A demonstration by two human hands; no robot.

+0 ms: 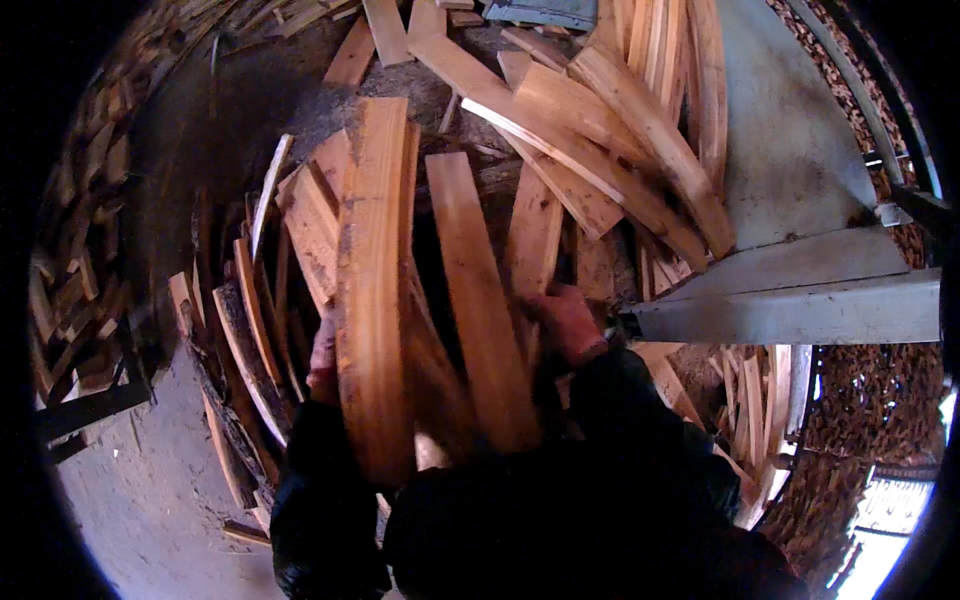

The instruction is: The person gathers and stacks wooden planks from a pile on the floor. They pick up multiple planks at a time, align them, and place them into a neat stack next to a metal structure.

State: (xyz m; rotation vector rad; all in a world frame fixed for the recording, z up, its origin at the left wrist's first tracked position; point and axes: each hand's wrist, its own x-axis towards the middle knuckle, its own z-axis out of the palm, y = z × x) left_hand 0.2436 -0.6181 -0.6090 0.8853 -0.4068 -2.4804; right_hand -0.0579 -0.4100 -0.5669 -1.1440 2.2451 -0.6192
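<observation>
In front of my body stands a stack of long sawn wooden planks, tilted with their lower ends close to me. The nearest one, a wide plank (372,280) with a rough dark left edge, rises highest. My left hand (322,355) is closed against its left side, with most of the fingers hidden behind the wood. To the right leans a narrower plank (480,300). My right hand (570,322) is closed at the right side of the stack, its fingertips lost in shadow beside that narrower plank. Dark sleeves cover both forearms.
Loose planks (600,130) lie piled ahead and to the right, beside a grey metal panel with a ledge (800,310). Bark-edged slabs (245,350) lean at my left. Wood scraps (85,260) heap up at the far left, above concrete floor (150,500).
</observation>
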